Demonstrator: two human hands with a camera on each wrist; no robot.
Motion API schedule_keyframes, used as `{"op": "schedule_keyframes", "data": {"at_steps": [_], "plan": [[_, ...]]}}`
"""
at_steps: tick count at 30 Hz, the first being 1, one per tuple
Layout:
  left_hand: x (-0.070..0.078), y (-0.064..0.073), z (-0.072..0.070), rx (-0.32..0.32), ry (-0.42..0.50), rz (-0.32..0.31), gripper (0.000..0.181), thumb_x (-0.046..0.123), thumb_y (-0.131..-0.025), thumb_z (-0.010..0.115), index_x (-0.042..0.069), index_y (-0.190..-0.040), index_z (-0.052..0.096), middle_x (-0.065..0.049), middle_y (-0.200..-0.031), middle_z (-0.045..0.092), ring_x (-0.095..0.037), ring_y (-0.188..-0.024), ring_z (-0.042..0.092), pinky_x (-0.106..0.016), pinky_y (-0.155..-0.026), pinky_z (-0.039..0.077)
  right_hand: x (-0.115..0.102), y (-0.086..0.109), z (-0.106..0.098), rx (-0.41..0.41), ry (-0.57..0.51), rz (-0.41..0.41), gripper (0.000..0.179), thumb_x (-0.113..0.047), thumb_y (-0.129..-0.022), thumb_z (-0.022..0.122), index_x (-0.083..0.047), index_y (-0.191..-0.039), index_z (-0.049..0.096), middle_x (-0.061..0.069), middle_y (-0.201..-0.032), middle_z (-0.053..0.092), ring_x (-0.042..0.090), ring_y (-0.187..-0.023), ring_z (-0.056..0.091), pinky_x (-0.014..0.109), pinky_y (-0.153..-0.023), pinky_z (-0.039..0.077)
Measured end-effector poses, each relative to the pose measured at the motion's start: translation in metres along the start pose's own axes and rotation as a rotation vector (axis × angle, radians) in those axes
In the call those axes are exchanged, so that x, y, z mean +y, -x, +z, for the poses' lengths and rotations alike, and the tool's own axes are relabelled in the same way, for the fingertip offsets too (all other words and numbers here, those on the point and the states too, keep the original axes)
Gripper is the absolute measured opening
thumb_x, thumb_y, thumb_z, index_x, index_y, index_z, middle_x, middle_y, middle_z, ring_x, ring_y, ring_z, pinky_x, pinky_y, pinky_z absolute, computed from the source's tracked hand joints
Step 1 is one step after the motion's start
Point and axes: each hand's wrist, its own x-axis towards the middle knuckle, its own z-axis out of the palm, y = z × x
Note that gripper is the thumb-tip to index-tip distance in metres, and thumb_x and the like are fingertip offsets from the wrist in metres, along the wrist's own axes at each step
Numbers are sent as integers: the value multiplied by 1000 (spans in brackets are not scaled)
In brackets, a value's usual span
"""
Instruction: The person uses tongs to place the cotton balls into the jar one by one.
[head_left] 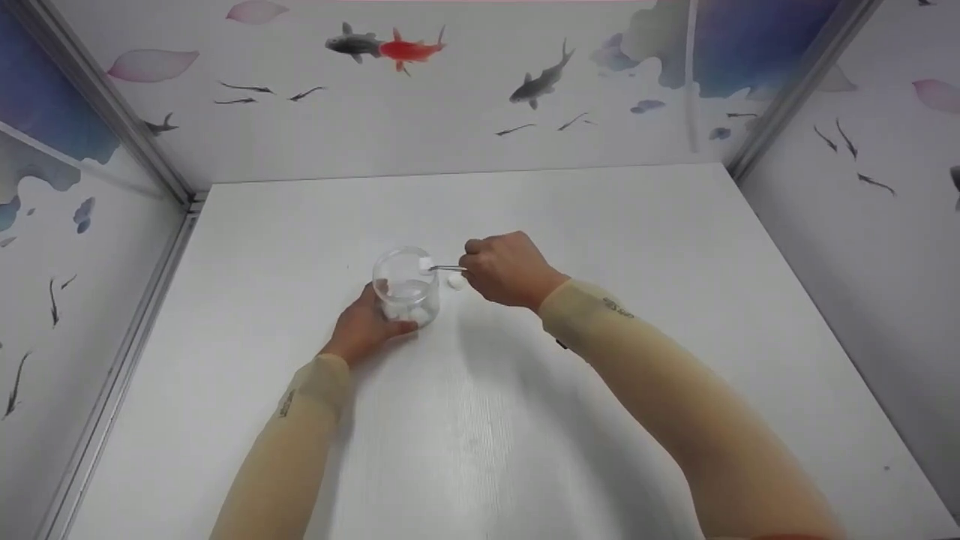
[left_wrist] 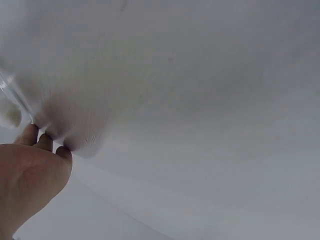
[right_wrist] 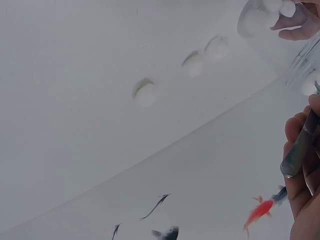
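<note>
My left hand [head_left: 364, 326] grips a clear jar [head_left: 380, 296] around its lower side, thumb in front. The jar's open mouth tilts toward the head view, and white balls [right_wrist: 272, 5] lie inside it. In the left wrist view the left hand's fingertips [left_wrist: 45, 140] press against the jar's edge. My right hand [head_left: 510, 270] holds metal tweezers [head_left: 450, 268], whose broad end [right_wrist: 295, 155] shows in the right wrist view. At the tweezers' tips a white cotton ball [head_left: 426, 264] is at the jar's mouth.
Beside the jar, a white ball [head_left: 456, 281] lies on the white table [head_left: 600, 225]. The right wrist view shows several loose balls, among them a lone ball [right_wrist: 145, 95]. Fish-patterned panels [head_left: 450, 112] enclose the table at the back and sides.
</note>
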Motion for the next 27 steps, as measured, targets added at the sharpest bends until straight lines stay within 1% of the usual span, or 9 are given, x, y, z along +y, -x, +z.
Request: {"op": "schedule_keyframes", "data": {"at_steps": [9, 13, 18, 22, 27], "plan": [[0, 0, -1, 1, 2, 2, 111, 49, -79, 82, 4, -157, 17, -19, -156, 35, -37, -144, 30, -49, -118, 23, -7, -4, 3, -10, -33, -24, 9, -15, -91, 71, -12, -94, 79, 0, -80, 69, 16, -64, 66, 33, -55, 57], [-1, 0, -1, -7, -10, 4, 112, 50, -79, 82, 5, -158, 16, -19, -157, 34, -37, -144, 30, -50, -118, 23, -6, -2, 2, -21, -39, -14, 10, -17, -92, 71, -13, -95, 79, 0, -82, 69, 16, -65, 66, 33, -55, 56], [0, 0, -1, -10, -6, -9, 114, 51, -78, 82, 4, -158, 15, -20, -157, 33, -37, -144, 29, -50, -118, 23, -1, 2, 3, -11, -57, 16, 8, -15, -90, 71, -13, -93, 79, 0, -77, 67, 16, -60, 63, 33, -52, 54], [0, 1, -1, -14, 6, -9, 115, 51, -77, 83, 5, -158, 15, -19, -157, 33, -37, -145, 28, -50, -119, 21, 5, 9, 4, 11, -71, 33, 7, -14, -90, 71, -12, -92, 77, 0, -77, 65, 16, -59, 61, 34, -51, 53], [0, 3, -3, -12, 18, 2, 115, 52, -78, 82, 6, -159, 14, -18, -158, 33, -37, -145, 28, -50, -119, 21, 21, 26, 3, 33, -85, 73, 5, -12, -90, 72, -10, -92, 77, 2, -77, 64, 18, -60, 62, 35, -51, 53]]}}
